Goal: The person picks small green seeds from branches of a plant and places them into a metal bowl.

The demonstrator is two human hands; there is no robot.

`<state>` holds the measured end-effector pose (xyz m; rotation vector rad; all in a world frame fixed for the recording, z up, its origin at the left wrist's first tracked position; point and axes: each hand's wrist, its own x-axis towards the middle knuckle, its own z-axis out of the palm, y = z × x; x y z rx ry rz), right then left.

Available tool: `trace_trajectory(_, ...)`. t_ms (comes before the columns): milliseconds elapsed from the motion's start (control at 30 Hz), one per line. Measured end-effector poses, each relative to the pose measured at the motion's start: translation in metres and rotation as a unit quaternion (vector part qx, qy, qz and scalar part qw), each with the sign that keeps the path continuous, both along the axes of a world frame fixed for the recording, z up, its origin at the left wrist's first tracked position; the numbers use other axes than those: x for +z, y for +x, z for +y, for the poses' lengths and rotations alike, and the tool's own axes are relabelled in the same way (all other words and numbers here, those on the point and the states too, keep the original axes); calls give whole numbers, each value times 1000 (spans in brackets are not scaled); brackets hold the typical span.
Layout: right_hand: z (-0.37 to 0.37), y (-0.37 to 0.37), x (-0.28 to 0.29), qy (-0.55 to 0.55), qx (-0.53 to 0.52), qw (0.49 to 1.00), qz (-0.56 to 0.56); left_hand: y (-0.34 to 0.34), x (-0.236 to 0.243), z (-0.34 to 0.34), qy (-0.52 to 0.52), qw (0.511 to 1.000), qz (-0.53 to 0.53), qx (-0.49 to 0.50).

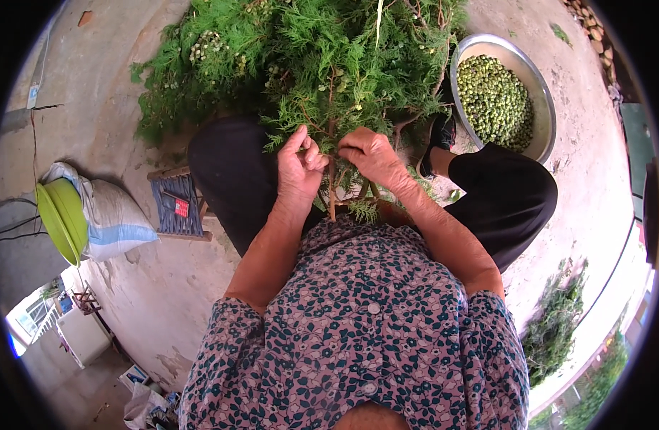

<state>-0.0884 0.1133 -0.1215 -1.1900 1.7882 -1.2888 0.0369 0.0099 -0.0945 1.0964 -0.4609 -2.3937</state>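
Note:
A leafy evergreen branch with a thin brown stem lies between my knees, its cut end toward my lap. On its left side my left hand is closed, palm up, with curled fingers against the stem and green sprigs at the fingertips. My right hand bends over the branch from the right, thumb and fingers pinched together; whatever is between them is hidden. Beyond both hands spreads a large heap of evergreen branches, with clusters of pale green cones among the foliage.
A metal basin of small green cones stands right of the heap, near my shoe. To the left are a low stool with a red packet, a white sack and a lime-green basin. More greenery lies at lower right.

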Motion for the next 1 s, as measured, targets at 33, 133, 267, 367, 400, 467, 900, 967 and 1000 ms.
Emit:
trace_trajectory(33, 0, -1, 4, -2, 40, 998, 40, 1, 1, 0, -3, 1000, -3, 1)
trace_trajectory(133, 0, -1, 5, 63, 64, 996, -19, 3, 0, -2, -6, 1000, 13, 1)
trace_trajectory(267, -7, -1, 4, 182, -79, 930, -309, 3, 2, -2, -7, 1000, 23, 1)
trace_trajectory(367, -18, -8, -12, 151, -153, 904, -370, 2, 5, 0, -8, 1000, 12, -1)
trace_trajectory(400, -20, -10, -16, 137, -140, 901, -386, 1, 6, 0, -6, 1000, 10, -3)
trace_trajectory(467, -25, -11, -15, 127, -120, 892, -417, 2, 4, 0, -7, 1000, 10, -2)
trace_trajectory(900, -28, -3, -10, 117, -128, 923, -343, 2, 5, -2, -2, 1000, -6, 5)
trace_trajectory(967, -27, -4, -12, 127, -109, 934, -316, 2, 3, -2, -3, 1000, 0, 5)
trace_trajectory(1000, -27, -4, -14, 127, -108, 934, -316, 1, 3, -1, 11, 1000, -18, 5)
